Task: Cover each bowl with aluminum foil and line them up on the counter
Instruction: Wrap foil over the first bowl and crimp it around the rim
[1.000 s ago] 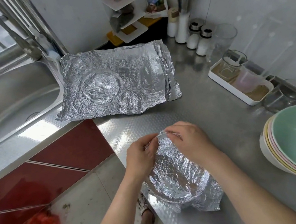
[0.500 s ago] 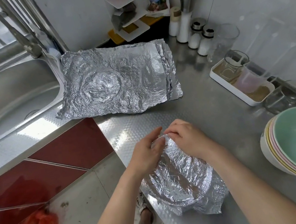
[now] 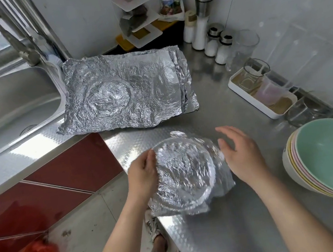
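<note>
And there it was: one foil-covered bowl (image 3: 185,175) sat on the steel desk (image 3: 244,113), right between the two grips. The left grip (image 3: 143,174) had its fingers curled onto the bowl's left rim, pinching the crinkled foil there. The right grip (image 3: 239,153) was spread loose with straight fingers at the bowl's right flank. Whether its palm actually touched the foil, the blur would not let anyone say. The foil lay over the whole mouth of the bowl, and loose corners flared out on the near side, towards the person's wrists.

Now the count. Wrapped bowls: just that one. Bare bowls: a single stack of bowls (image 3: 327,157) stood well to the right of the right grip, green on top, with four rims showing by colour: green, pink, yellow, cream. Beyond both grips, on the far side of the bowl, lay a flat pile of foil sheets (image 3: 125,93). The top sheet carried one round bowl-shaped dent. Several layers peeked out at the pile's right edge, too fine to number.

Further off past the right grip stood four white-filled shakers (image 3: 213,40) and one white tray (image 3: 243,94) holding glassware. Out beyond the left grip lay one sink (image 3: 6,112).
</note>
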The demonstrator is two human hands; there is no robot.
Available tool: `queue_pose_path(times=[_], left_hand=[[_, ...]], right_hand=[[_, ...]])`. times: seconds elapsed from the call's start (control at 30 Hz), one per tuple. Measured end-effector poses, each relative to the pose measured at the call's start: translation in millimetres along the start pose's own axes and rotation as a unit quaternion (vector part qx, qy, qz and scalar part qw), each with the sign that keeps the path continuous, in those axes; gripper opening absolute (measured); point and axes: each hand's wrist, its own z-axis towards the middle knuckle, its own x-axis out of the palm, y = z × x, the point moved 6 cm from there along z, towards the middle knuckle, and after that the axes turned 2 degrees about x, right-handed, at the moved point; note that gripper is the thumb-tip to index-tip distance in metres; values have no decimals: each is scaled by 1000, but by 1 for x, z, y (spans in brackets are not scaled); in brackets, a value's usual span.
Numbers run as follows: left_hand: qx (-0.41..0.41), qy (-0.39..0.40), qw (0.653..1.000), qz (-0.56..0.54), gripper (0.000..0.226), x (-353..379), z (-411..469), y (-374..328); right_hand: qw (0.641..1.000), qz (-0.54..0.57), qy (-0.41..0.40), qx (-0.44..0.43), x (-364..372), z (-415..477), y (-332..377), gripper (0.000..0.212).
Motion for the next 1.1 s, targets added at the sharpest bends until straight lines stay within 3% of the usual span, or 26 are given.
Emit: queue_pose_path(times=[0.07,0.13,0.33,0.5,0.6,0.7,0.8,0.97,1.1], left_hand=[[-46,-76,995,-41,39,-7,-3,7],[-78,-119,985,-93,35,-7,-9,13],[-98,-77,989,-74,43,4,-23,15],[-125,-69,988,-54,45,15,-38,11],[-134,-20,990,-32,31,19,-55,10],[-116,-35,993,15,43,8,-56,6],[-10,-44,998,48,45,4,-36,-24],[70,21,986,149,38,21,-17,-48],[50,-22,975,217,24,9,-27,-40]], right_hand=[[998,3,-67,-2,-1,-14,-1,30],[997,35,-65,6,9,-25,4,32],[993,101,39,52,46,-34,16,47],[985,139,12,103,48,-39,9,47],[980,153,-16,129,35,-38,-11,46],[974,175,-24,141,19,-29,-22,41],[960,218,-32,174,18,-22,-24,42],[972,0,-103,212,-3,-33,-22,47],[974,-1,-72,215,-10,-41,-20,39]])
